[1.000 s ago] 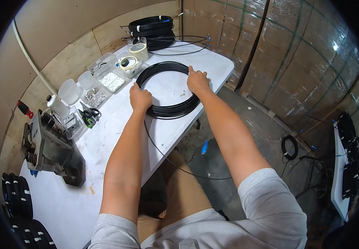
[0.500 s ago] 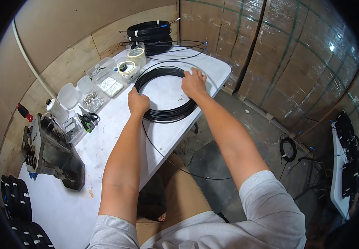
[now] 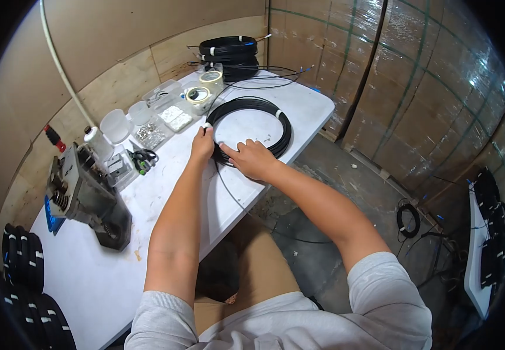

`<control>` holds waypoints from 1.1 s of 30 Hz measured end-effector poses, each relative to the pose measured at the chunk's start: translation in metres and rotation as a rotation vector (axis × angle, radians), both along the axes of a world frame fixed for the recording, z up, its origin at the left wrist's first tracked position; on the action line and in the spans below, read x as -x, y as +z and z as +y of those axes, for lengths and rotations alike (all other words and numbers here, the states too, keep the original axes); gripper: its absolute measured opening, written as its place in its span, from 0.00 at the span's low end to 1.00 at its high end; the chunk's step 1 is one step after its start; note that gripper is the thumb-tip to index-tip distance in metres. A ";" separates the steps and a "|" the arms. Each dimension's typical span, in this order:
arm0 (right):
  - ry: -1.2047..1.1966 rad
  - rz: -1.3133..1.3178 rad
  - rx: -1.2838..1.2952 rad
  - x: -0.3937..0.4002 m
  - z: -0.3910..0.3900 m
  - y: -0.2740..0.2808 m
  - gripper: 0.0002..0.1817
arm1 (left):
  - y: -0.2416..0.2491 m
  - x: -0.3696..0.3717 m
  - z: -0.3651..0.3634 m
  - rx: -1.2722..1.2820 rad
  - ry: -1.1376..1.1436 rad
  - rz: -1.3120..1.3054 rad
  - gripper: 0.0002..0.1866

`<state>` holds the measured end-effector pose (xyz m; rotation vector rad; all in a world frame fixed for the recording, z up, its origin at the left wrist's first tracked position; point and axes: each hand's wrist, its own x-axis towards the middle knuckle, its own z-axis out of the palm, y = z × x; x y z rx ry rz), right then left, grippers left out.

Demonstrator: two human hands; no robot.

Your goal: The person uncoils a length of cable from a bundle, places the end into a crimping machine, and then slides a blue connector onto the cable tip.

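A coil of black cable (image 3: 288, 129) lies flat on the white table near its right edge. White bands wrap it at the upper right and at the left. My left hand (image 3: 203, 144) is closed around the coil's left side, next to the left band. Across the near side rests my right hand (image 3: 253, 158), fingers curled over the cable and index finger stretched toward my left hand. Its thumb is hidden. A loose cable end (image 3: 229, 192) runs off the near table edge toward the floor.
Behind the coil stand tape rolls (image 3: 198, 96), plastic tubs of small parts (image 3: 150, 134) and stacked cable coils (image 3: 229, 55). Scissors (image 3: 144, 160) and a metal bench machine (image 3: 92, 192) are at left. Wrapped cartons (image 3: 427, 87) line the right; another coil (image 3: 408, 220) lies on the floor.
My right hand has moved from the coil's upper right to its near side, baring the white band there. My left hand keeps hold of the left side. The view has shifted slightly.
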<state>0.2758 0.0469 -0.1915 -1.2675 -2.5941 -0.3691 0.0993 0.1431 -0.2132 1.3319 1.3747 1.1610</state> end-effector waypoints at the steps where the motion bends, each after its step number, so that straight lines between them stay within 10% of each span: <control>1: -0.041 0.003 -0.010 0.006 0.002 -0.003 0.26 | -0.010 0.002 0.002 -0.020 0.037 -0.046 0.32; 13: -0.248 0.161 0.288 0.062 0.035 0.000 0.33 | -0.015 0.017 -0.042 -0.019 -0.043 0.035 0.19; 33: -0.337 0.112 0.360 0.067 0.021 0.010 0.35 | 0.008 0.015 -0.076 -0.120 0.036 0.580 0.25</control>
